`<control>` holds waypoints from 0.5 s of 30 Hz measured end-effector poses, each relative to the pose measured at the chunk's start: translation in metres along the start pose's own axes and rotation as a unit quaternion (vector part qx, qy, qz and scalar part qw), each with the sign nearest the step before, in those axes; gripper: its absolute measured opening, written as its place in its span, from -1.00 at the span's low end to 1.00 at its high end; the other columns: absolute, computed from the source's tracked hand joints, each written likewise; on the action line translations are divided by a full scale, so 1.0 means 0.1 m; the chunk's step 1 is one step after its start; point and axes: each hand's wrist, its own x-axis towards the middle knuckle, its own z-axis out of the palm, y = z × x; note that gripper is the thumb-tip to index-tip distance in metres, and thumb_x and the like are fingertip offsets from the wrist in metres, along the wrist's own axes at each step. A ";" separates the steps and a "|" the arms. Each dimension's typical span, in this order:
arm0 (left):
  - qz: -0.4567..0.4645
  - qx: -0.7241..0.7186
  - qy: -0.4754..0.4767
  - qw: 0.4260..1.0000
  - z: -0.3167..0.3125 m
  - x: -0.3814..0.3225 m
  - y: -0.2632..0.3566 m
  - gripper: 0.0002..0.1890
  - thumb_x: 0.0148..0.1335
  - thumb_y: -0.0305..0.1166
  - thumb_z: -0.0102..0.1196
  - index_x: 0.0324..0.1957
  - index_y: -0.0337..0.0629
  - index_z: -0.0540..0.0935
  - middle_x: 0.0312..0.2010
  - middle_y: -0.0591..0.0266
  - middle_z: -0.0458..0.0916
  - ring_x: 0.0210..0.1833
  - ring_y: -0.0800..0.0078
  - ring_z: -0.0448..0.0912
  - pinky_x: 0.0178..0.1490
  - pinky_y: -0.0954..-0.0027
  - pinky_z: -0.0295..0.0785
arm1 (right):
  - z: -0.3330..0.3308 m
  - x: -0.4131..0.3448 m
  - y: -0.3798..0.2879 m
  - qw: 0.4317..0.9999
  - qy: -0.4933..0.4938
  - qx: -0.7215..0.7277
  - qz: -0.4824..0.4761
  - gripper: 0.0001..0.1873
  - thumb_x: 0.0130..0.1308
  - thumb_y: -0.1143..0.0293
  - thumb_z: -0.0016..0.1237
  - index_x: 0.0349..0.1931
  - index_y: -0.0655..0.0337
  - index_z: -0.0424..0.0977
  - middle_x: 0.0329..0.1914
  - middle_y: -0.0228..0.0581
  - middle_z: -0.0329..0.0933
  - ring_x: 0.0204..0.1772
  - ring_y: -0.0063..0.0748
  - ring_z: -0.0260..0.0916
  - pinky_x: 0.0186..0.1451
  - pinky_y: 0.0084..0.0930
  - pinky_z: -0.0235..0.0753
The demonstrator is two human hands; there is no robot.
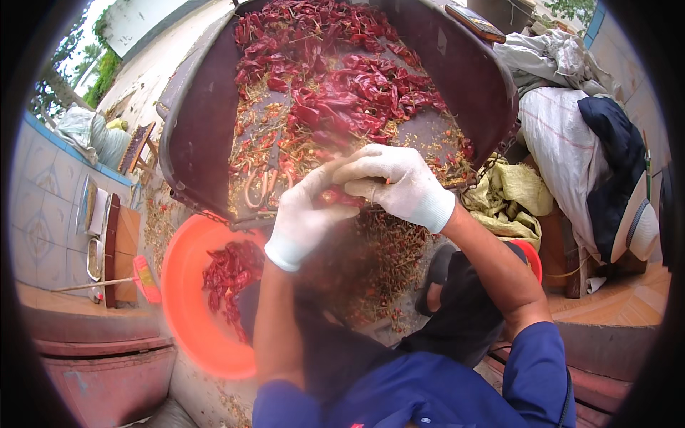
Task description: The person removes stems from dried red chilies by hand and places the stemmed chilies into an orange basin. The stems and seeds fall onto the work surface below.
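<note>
My left hand (pixel 307 216), in a white knit glove, has its fingers and thumb around a dried red chili pepper (pixel 341 197). Its matching gloved partner, my right hand (pixel 409 184), meets it from the right, with bent fingertips against the same pepper. The fingers partly hide the pepper. Both hands are over the near edge of a dark red metal cart bed (pixel 203 120). Inside the bed, a heap of dried red chilies (pixel 369 91) lies beyond my hands among loose seeds and stems. Scissors (pixel 266 184) with coppery handles rest left of my hands.
An orange plastic basin (pixel 179 299) with dried chilies (pixel 230 275) is at lower left. Stems and seeds (pixel 396 262) litter the ground below the cart. A handheld device (pixel 476 22) sits on the cart's right rim. White sacks (pixel 559 125) and a hat (pixel 639 227) are at right.
</note>
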 end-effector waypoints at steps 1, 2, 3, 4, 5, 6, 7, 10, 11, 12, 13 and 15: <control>-0.023 -0.021 -0.012 0.999 -0.01 0.00 0.02 -0.26 0.04 -0.53 0.43 0.34 -0.37 0.50 0.16 0.21 0.64 0.20 0.48 0.55 0.32 0.41 0.43 | 0.00 0.00 -0.01 1.000 0.001 0.004 -0.012 -0.79 0.22 0.47 0.23 -0.12 0.17 0.69 -0.15 -0.17 0.69 -0.12 -0.21 0.67 -0.07 -0.38 0.65; -0.047 -0.042 -0.025 0.998 -0.02 -0.01 0.04 -0.28 0.05 -0.54 0.42 0.32 -0.37 0.52 0.13 0.23 0.65 0.17 0.50 0.56 0.30 0.42 0.44 | -0.01 -0.01 -0.05 1.000 0.007 -0.023 -0.020 -0.80 0.22 0.46 0.23 -0.13 0.16 0.69 -0.17 -0.18 0.69 -0.14 -0.21 0.67 -0.09 -0.38 0.65; -0.070 -0.063 -0.037 0.995 -0.03 -0.03 0.05 -0.30 0.05 -0.54 0.42 0.30 -0.37 0.53 0.10 0.25 0.66 0.14 0.52 0.57 0.29 0.43 0.44 | -0.01 -0.01 -0.12 0.998 0.014 -0.049 -0.029 -0.80 0.21 0.45 0.23 -0.14 0.15 0.69 -0.19 -0.20 0.69 -0.17 -0.21 0.68 -0.11 -0.39 0.65; -0.104 -0.105 -0.056 0.987 -0.04 -0.04 0.07 -0.40 0.08 -0.58 0.38 0.23 -0.36 0.59 0.01 0.31 0.69 0.04 0.58 0.59 0.22 0.44 0.46 | 0.01 -0.02 -0.16 0.996 0.020 -0.076 -0.038 -0.81 0.21 0.44 0.23 -0.15 0.14 0.70 -0.21 -0.21 0.69 -0.19 -0.21 0.68 -0.13 -0.39 0.66; -0.102 -0.098 -0.045 0.989 -0.03 -0.06 0.05 -0.44 0.09 -0.59 0.37 0.20 -0.36 0.60 -0.02 0.33 0.70 0.01 0.58 0.59 0.20 0.44 0.47 | 0.02 -0.04 -0.17 0.995 0.028 -0.091 -0.041 -0.82 0.21 0.42 0.23 -0.17 0.13 0.70 -0.23 -0.22 0.69 -0.21 -0.19 0.68 -0.15 -0.39 0.66; -0.098 -0.090 -0.035 0.991 -0.01 -0.07 0.02 -0.47 0.10 -0.59 0.36 0.18 -0.36 0.62 -0.05 0.35 0.71 -0.01 0.59 0.59 0.18 0.44 0.48 | 0.04 -0.04 -0.18 0.992 0.037 -0.108 -0.045 -0.83 0.21 0.41 0.23 -0.18 0.13 0.70 -0.25 -0.22 0.69 -0.22 -0.18 0.67 -0.16 -0.38 0.66; -0.093 -0.082 -0.025 0.992 0.00 -0.08 -0.02 -0.51 0.11 -0.59 0.35 0.15 -0.36 0.63 -0.08 0.36 0.71 -0.03 0.59 0.60 0.16 0.44 0.48 | 0.05 -0.05 -0.18 0.990 0.047 -0.124 -0.049 -0.83 0.21 0.40 0.23 -0.19 0.12 0.70 -0.27 -0.23 0.68 -0.24 -0.17 0.67 -0.17 -0.38 0.66; -0.033 0.051 -0.002 0.998 0.04 -0.08 -0.14 -0.57 0.14 -0.54 0.37 0.09 -0.37 0.67 -0.16 0.29 0.76 -0.11 0.60 0.61 0.07 0.43 0.52 | 0.09 -0.07 -0.14 0.994 0.051 -0.097 -0.011 -0.81 0.25 0.55 0.18 -0.14 0.17 0.71 -0.26 -0.19 0.72 -0.25 -0.27 0.69 -0.13 -0.45 0.65; -0.005 0.102 0.016 0.995 0.06 -0.09 -0.15 -0.60 0.15 -0.51 0.38 0.06 -0.37 0.68 -0.19 0.25 0.76 -0.14 0.59 0.62 0.04 0.42 0.52 | 0.10 -0.08 -0.13 0.997 0.053 -0.040 0.045 -0.83 0.27 0.53 0.19 -0.14 0.19 0.71 -0.27 -0.22 0.72 -0.25 -0.32 0.69 -0.15 -0.46 0.65; 0.024 0.151 0.032 0.988 0.10 -0.08 -0.14 -0.62 0.16 -0.49 0.39 0.03 -0.37 0.69 -0.22 0.22 0.77 -0.16 0.58 0.63 0.01 0.41 0.53 | 0.11 -0.08 -0.12 0.993 0.057 0.016 0.101 -0.85 0.29 0.52 0.19 -0.14 0.20 0.71 -0.28 -0.25 0.73 -0.25 -0.38 0.68 -0.16 -0.47 0.65; 0.053 0.200 0.049 0.977 0.14 -0.06 -0.13 -0.65 0.17 -0.46 0.40 0.00 -0.38 0.70 -0.25 0.18 0.77 -0.18 0.57 0.64 -0.01 0.41 0.54 | 0.13 -0.09 -0.10 0.983 0.060 0.072 0.156 -0.86 0.31 0.50 0.20 -0.14 0.22 0.71 -0.29 -0.28 0.74 -0.24 -0.43 0.68 -0.17 -0.48 0.64; 0.095 0.232 0.080 0.965 0.17 -0.05 -0.16 -0.71 0.21 -0.44 0.40 -0.06 -0.37 0.71 -0.29 0.10 0.77 -0.23 0.50 0.67 -0.07 0.39 0.55 | 0.14 -0.03 -0.06 0.932 0.091 0.220 0.275 -0.87 0.38 0.44 0.20 -0.14 0.27 0.70 -0.32 -0.38 0.71 -0.39 -0.64 0.54 -0.34 -0.60 0.54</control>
